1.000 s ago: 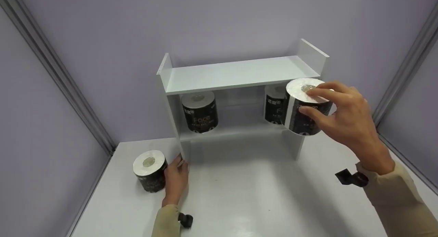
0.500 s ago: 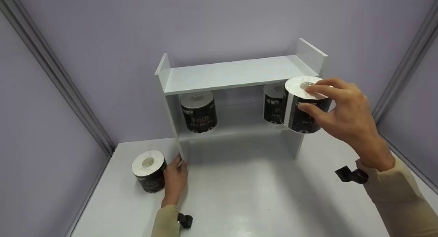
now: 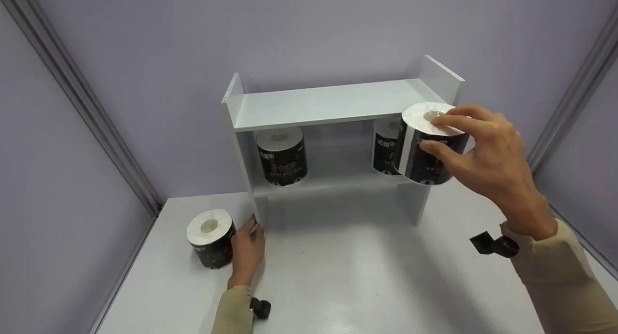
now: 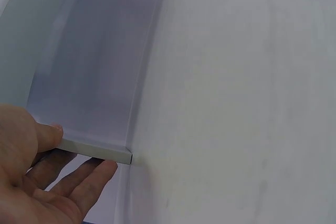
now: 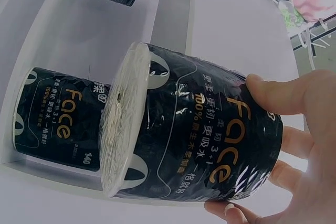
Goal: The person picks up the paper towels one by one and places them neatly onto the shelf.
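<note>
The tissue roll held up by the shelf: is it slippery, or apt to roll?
The tissue roll wears glossy, crinkled plastic wrap, so it may feel slippery. Laid on its round side, it would probably roll; stood on a flat end, likely not.

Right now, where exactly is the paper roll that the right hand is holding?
In the head view, the held roll is on the right, in front of the right end of the white shelf, partly hiding another roll inside it.

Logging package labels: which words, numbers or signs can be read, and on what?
"Face", "3+1", "100%原生木浆制造", "更柔·更韧·更吸水", "一格就好": tissue roll in the right hand.
"Face", "3+1", "100%", "140": right shelf roll.
"Face", "140": left shelf roll.
Remaining print, including the table roll's: too small or blurred.
</note>
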{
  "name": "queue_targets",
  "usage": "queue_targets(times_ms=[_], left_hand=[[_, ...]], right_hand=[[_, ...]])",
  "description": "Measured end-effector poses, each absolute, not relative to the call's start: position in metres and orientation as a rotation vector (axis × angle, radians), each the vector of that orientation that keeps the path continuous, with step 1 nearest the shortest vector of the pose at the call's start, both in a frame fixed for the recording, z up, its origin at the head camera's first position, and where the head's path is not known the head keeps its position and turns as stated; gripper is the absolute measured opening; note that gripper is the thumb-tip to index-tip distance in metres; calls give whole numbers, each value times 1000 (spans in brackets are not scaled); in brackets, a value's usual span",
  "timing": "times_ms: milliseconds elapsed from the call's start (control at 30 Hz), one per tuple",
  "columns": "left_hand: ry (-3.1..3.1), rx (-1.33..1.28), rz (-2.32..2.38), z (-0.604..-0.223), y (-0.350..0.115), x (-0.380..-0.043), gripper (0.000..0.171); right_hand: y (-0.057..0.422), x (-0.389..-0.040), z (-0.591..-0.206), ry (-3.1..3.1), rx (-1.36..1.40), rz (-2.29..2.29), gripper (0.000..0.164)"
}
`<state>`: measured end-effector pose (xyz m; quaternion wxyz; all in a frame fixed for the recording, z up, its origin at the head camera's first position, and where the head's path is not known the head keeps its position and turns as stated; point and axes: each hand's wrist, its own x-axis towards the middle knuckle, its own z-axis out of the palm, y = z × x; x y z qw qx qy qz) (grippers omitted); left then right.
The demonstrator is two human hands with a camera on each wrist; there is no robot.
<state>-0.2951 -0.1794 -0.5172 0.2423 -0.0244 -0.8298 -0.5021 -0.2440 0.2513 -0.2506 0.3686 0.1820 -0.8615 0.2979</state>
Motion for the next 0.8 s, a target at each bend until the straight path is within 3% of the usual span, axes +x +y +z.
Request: queue_targets(times_ms=[800], left_hand=[[-2258, -61, -1338, -520, -186, -296, 41]], right_hand=[[248, -251, -231, -2186, 475, 789, 36]])
